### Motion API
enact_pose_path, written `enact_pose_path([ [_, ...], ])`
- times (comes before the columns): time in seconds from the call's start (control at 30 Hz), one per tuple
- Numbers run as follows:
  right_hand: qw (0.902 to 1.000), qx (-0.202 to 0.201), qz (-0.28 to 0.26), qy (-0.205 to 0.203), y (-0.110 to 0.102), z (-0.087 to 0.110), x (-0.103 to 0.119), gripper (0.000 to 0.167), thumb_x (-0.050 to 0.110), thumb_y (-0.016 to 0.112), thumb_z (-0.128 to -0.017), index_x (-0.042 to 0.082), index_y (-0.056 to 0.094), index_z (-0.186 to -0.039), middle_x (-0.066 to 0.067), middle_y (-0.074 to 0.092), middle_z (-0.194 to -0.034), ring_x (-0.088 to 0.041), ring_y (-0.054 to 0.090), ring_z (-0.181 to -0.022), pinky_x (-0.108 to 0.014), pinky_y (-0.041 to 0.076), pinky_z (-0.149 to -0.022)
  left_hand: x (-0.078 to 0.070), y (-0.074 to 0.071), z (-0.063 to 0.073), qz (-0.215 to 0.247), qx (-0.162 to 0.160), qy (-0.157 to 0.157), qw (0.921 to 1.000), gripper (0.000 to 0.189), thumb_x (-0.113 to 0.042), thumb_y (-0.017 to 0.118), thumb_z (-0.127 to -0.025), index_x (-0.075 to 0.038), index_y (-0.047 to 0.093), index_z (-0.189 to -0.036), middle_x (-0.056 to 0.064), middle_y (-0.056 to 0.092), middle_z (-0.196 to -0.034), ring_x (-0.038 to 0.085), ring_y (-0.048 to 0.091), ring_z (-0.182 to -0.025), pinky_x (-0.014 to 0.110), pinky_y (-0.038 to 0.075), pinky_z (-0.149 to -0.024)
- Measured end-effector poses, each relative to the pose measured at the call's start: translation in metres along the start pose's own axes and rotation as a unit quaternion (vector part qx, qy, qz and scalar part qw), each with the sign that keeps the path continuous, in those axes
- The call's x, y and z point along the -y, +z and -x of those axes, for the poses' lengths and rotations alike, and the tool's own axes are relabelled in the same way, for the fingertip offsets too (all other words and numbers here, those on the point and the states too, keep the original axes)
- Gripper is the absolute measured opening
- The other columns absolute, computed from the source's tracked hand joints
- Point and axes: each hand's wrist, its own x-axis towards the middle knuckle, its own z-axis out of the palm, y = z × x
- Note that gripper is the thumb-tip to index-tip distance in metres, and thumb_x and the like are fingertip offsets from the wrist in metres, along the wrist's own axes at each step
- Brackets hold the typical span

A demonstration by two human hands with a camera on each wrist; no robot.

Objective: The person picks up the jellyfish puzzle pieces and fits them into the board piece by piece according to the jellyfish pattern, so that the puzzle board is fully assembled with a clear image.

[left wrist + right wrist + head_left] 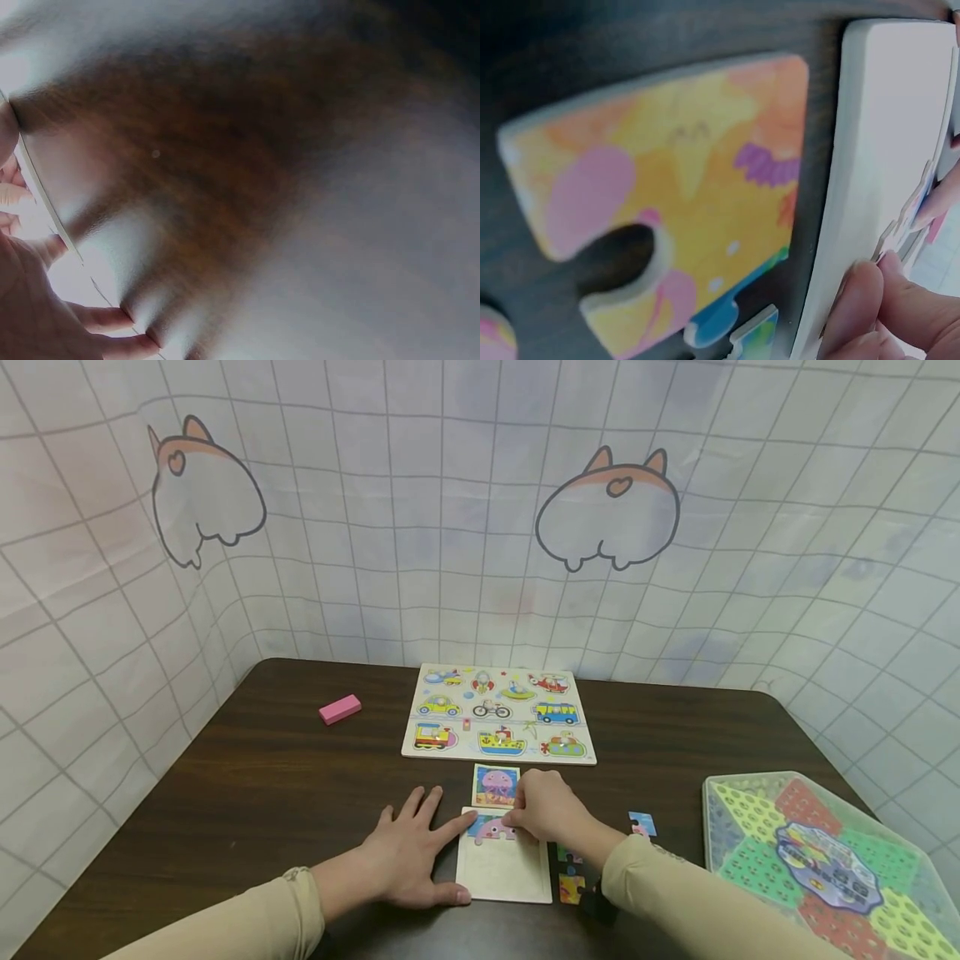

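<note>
A small white puzzle board (504, 872) lies on the table, with pink-and-blue jigsaw pieces (491, 830) along its top edge. My right hand (551, 810) pinches a jigsaw piece at the board's upper right, its fingers covering most of it. In the right wrist view, thumb and forefinger meet at the piece low over the board (885, 97). My left hand (412, 856) lies spread on the table, with thumb and forefinger at the board's left edge. A square picture card (495, 785) showing a pink jellyfish touches the far edge.
Right of the board lie loose pieces, a yellow-orange one (571, 889) and a blue one (642, 822) among them. Behind stands a vehicle peg puzzle (468, 753). A pink block (341, 709) is at back left; a clear-lidded game box (795, 852) fills the right side.
</note>
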Motion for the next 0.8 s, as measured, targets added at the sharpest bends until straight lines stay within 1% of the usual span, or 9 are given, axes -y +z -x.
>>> enact_pose_path([
  [0.17,1.0,0.007,-0.004,0.001,0.001,0.0,-0.001,0.035,0.018,0.083,-0.086,0.01,0.061,-0.06,0.003,0.053,-0.044,-0.01,0.05,-0.044,-0.022,0.037,-0.046,0.0,0.0,0.0,0.002,-0.002,0.0,1.0,0.095,-0.083,0.06,-0.08,-0.04,0.031,-0.16,0.02,0.027,-0.167,0.046,0.027,-0.153,0.072,0.035,-0.108],
  [0.3,0.9998,0.012,-0.014,-0.008,-0.002,0.004,-0.001,0.036,0.017,0.081,-0.088,0.01,0.061,-0.059,0.003,0.053,-0.047,-0.01,0.049,-0.046,-0.023,0.037,-0.047,0.0,0.0,0.0,0.002,-0.003,0.001,1.0,0.095,-0.083,0.06,-0.08,-0.04,0.031,-0.16,0.02,0.028,-0.166,0.046,0.027,-0.152,0.072,0.036,-0.108],
  [0.37,0.9995,0.017,-0.025,-0.011,-0.005,0.006,-0.002,0.034,0.017,0.08,-0.089,0.01,0.063,-0.061,0.001,0.056,-0.049,-0.01,0.05,-0.047,-0.023,0.038,-0.048,-0.001,0.0,0.0,0.003,-0.001,0.001,1.0,0.095,-0.083,0.06,-0.08,-0.04,0.031,-0.16,0.02,0.028,-0.166,0.046,0.027,-0.152,0.072,0.035,-0.108],
  [0.47,0.9984,0.028,-0.048,-0.011,-0.011,0.01,-0.005,0.027,0.015,0.079,-0.09,0.009,0.066,-0.067,-0.001,0.061,-0.055,-0.01,0.051,-0.051,-0.024,0.04,-0.05,-0.001,0.0,-0.001,0.004,0.001,-0.001,1.0,0.095,-0.083,0.06,-0.08,-0.04,0.031,-0.16,0.02,0.027,-0.167,0.045,0.027,-0.153,0.073,0.035,-0.108],
  [0.53,0.9972,0.033,-0.066,-0.013,-0.016,0.013,-0.009,0.021,0.013,0.078,-0.091,0.01,0.068,-0.073,-0.001,0.064,-0.061,-0.011,0.054,-0.055,-0.025,0.042,-0.053,-0.001,0.0,-0.001,0.006,0.001,-0.001,1.0,0.095,-0.082,0.061,-0.08,-0.04,0.031,-0.16,0.02,0.027,-0.167,0.045,0.026,-0.153,0.073,0.035,-0.108],
  [0.67,0.9947,0.039,-0.091,-0.03,-0.028,0.019,-0.026,0.009,0.009,0.076,-0.092,0.01,0.07,-0.084,0.0,0.066,-0.073,-0.012,0.057,-0.065,-0.028,0.048,-0.061,0.0,0.0,0.0,0.01,0.001,-0.001,0.9999,0.095,-0.082,0.061,-0.08,-0.04,0.031,-0.16,0.02,0.026,-0.167,0.046,0.025,-0.153,0.073,0.034,-0.108],
  [0.8,0.9948,0.032,-0.087,-0.041,-0.04,0.026,-0.047,0.005,0.01,0.077,-0.091,0.01,0.071,-0.09,0.002,0.067,-0.081,-0.012,0.058,-0.073,-0.028,0.05,-0.068,0.0,0.001,-0.001,0.007,0.0,0.0,1.0,0.096,-0.082,0.062,-0.08,-0.04,0.03,-0.16,0.02,0.026,-0.167,0.046,0.025,-0.153,0.074,0.034,-0.108],
])
